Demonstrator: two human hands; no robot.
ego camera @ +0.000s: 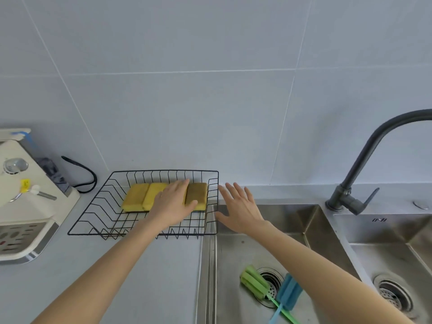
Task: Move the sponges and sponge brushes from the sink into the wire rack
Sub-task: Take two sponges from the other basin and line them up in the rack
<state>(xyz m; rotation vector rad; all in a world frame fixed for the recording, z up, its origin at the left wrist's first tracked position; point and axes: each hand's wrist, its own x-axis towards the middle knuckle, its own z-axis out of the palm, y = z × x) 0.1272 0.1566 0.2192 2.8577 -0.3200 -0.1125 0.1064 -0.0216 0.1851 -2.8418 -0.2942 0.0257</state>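
Note:
A black wire rack (93, 206) stands on the counter left of the sink. Several yellow sponges (136, 197) lie side by side in it, the rightmost one (197, 192) with its dark scouring side up. My left hand (174, 205) lies flat with fingers spread on top of the sponges, hiding part of them. My right hand (240, 206) hovers open just right of the rack, over the sink's back left corner. In the left sink basin (233, 265), a green sponge brush (253, 282) and a blue sponge brush (288, 291) lie crossed near the drain.
A cream appliance (25, 202) with a key and a yellow tag stands at the left, a black cord (86, 174) behind it. A dark faucet (364, 164) rises at the back right. A second basin (385, 258) lies at the right.

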